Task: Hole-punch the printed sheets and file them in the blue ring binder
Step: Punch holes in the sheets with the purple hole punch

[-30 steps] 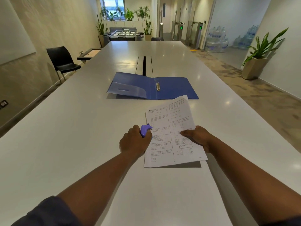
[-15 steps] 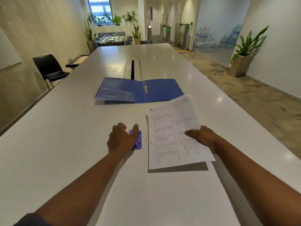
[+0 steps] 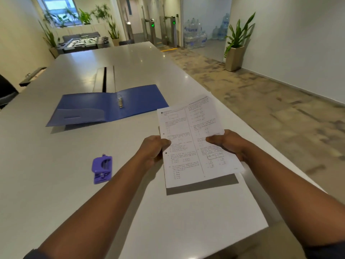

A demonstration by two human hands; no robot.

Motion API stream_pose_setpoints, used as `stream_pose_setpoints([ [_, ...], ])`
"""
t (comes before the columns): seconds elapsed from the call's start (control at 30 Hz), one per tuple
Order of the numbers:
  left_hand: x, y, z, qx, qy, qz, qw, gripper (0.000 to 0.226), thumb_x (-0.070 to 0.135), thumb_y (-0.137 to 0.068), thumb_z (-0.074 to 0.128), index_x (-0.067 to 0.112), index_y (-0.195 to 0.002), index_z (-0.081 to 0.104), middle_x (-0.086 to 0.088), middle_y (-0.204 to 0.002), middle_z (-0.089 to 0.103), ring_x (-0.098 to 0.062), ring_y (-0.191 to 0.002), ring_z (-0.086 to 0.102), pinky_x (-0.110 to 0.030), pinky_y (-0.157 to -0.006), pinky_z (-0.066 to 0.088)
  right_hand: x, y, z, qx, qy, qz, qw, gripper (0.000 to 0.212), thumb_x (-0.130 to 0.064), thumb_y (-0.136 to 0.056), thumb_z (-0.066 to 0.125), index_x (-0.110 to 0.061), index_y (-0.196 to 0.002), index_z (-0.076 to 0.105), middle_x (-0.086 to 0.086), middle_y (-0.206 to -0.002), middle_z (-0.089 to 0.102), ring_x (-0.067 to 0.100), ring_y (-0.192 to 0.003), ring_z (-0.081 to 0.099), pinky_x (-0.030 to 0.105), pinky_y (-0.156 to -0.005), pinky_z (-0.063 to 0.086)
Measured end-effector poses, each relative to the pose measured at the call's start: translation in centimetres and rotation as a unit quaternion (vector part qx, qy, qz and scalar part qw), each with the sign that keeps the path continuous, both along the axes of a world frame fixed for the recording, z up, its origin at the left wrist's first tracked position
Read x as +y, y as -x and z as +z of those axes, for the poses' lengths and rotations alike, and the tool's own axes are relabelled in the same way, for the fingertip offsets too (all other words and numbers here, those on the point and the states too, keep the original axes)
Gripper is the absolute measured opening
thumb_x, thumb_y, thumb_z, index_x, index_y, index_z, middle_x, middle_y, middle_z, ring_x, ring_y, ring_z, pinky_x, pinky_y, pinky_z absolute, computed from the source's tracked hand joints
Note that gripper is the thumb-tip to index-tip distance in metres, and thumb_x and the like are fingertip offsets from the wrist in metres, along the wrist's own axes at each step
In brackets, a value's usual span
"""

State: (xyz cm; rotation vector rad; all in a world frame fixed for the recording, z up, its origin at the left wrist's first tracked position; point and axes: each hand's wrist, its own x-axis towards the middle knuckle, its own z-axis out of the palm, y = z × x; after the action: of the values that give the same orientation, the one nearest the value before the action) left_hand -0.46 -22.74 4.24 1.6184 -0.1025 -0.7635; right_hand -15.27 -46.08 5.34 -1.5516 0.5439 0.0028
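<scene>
Sheets: the white printed paper sheets (image 3: 194, 144) are lifted off the long white table (image 3: 56, 184), so the two punched holes can be lined up.
Left hand (image 3: 152, 150): closed on the holed edge.
Right hand (image 3: 226, 144): closed on the other edge.
Binder: the open blue ring binder (image 3: 110, 106) is lying flat, just behind the sheets.
Punch: the small purple plastic hole punch (image 3: 102, 169) is let go, near the left arm.

Printed sheets (image 3: 194, 143), white with two columns of small text, are lifted off the table, casting a shadow below, with two punched holes visible along their left edge. A blue ring binder (image 3: 110, 107) lies open flat on the table beyond them, metal rings at its spine. A small purple hole punch (image 3: 102, 169) rests on the table to the left, apart from the sheets.
</scene>
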Motion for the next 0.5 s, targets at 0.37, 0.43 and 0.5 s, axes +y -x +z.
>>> stream_pose_setpoints([
  [0.37,-9.7,6.4,-0.1,0.022,0.028,0.053,0.998,0.023,-0.014,-0.088,0.064,0.002,-0.102,0.057,-0.016,-0.101,0.076,-0.029,-0.082,0.076,-0.036,-0.059,0.063,-11.1,3.3,-0.8,0.064,0.079,-0.001,0.995,0.025,0.001,-0.091,0.071,-0.003,-0.115,0.071,0.008,-0.11,0.079,0.029,-0.098,0.077,0.049,-0.092,0.06],
  [0.43,-10.8,7.0,-0.6,0.035,0.049,0.057,0.997,0.036,-0.018,-0.08,0.063,0.003,-0.108,0.055,-0.019,-0.112,0.074,-0.036,-0.092,0.076,-0.046,-0.071,0.064,-11.6,3.5,-0.7,0.076,0.115,-0.036,0.99,0.021,0.003,-0.089,0.073,-0.001,-0.109,0.071,0.008,-0.099,0.079,0.02,-0.082,0.078,0.035,-0.072,0.063],
  [0.5,-11.7,7.5,-0.9,-0.007,0.02,0.047,0.999,0.041,-0.017,-0.078,0.062,0.006,-0.111,0.054,-0.012,-0.114,0.073,-0.031,-0.095,0.074,-0.037,-0.066,0.064,-11.6,3.8,-0.7,0.081,0.166,-0.067,0.98,0.022,0.002,-0.087,0.076,-0.005,-0.106,0.07,0.005,-0.095,0.076,0.012,-0.075,0.073,0.023,-0.057,0.055],
])
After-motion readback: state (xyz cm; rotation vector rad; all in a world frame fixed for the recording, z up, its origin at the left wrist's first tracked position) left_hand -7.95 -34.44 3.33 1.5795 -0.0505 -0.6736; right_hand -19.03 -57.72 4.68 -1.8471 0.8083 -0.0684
